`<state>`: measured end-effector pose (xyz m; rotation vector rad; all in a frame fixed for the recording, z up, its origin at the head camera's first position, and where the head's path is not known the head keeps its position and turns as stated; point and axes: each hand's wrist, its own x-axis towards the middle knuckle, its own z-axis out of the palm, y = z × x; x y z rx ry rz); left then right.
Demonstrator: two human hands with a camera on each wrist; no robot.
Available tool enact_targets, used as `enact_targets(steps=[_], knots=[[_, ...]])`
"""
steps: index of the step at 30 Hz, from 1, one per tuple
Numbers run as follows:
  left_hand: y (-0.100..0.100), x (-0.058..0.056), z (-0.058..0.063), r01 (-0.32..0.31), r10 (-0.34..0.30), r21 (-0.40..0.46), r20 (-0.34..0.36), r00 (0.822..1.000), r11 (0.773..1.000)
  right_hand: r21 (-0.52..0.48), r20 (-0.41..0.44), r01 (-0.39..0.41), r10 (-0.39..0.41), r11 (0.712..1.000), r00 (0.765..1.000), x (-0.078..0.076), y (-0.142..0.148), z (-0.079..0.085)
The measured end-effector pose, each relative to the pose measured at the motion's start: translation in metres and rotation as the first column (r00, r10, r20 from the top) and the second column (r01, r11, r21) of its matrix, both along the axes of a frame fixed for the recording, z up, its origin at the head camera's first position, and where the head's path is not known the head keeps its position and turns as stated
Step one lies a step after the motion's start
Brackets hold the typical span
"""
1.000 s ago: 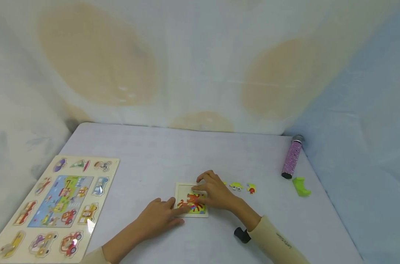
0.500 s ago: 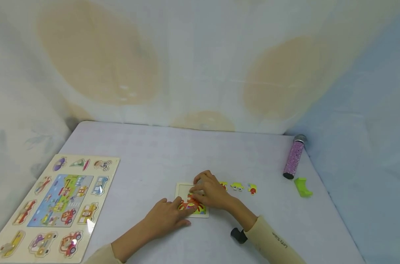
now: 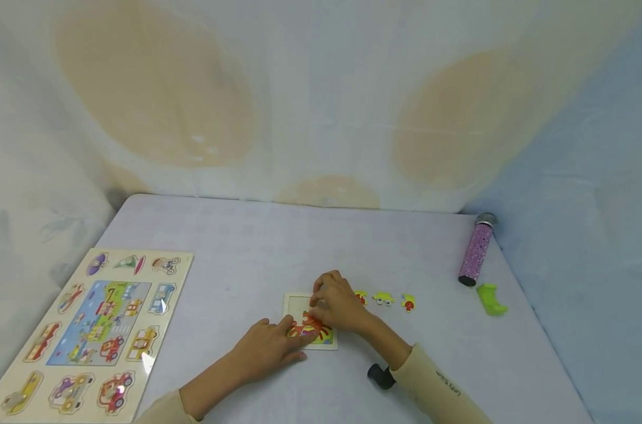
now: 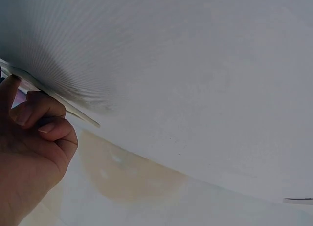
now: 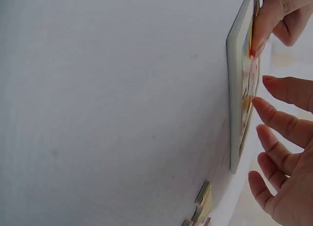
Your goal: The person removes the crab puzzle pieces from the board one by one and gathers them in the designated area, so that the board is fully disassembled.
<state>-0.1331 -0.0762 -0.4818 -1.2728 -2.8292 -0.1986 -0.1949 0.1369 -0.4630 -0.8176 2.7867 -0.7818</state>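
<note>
A small square wooden puzzle board point(image 3: 297, 304) lies on the table, its lower part showing a red crab-like picture point(image 3: 300, 331) and its upper left a pale bare area. My left hand point(image 3: 260, 353) presses a straight index finger point(image 5: 266, 25) on the picture; its other fingers curl in, as the left wrist view shows. Over the board's right side hovers my right hand point(image 3: 338, 305), fingers loosely bent. In the right wrist view its index fingertip point(image 5: 258, 104) is right at the puzzle's surface, thumb apart from it. Three loose yellow-green puzzle pieces point(image 3: 383, 298) lie right of it.
A large wooden vehicle puzzle point(image 3: 164, 321) covers the table's left side. At the right stand-off lie a glittery pink microphone point(image 3: 476, 253) and a green curved piece point(image 3: 492, 300). A black cylinder point(image 3: 380, 377) sits beside the right sleeve. Cloth hangs behind the table.
My left hand has slid a little to the right, its index finger reaching further across the picture. My right hand has shifted only slightly over the board.
</note>
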Motion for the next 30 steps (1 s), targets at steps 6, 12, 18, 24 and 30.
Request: enact_targets(steps=[6,12,18,24,30], knots=[[0.0,0.0,0.002,0.0,-0.001,-0.007,-0.002,1.0,1.0,0.037,-0.011,-0.015,0.015,0.999,1.0,0.002,0.0,0.002],[0.0,-0.001,0.002,0.007,-0.008,-0.021,-0.012,1.0,1.0,0.029,-0.025,-0.039,0.039,0.999,0.999,0.007,0.004,0.004],[0.001,-0.002,0.001,0.013,-0.013,-0.02,-0.021,1.0,1.0,0.026,-0.1,-0.033,0.036,0.999,0.994,0.012,0.008,0.002],[0.001,-0.002,0.001,0.014,-0.014,-0.017,-0.034,0.999,1.0,0.044,-0.125,-0.038,0.043,0.998,0.991,0.011,0.009,0.0],[0.009,0.001,0.003,0.042,-0.042,-0.006,-0.159,0.986,0.999,0.088,-0.095,-0.048,0.057,0.995,0.994,0.005,0.007,-0.001]])
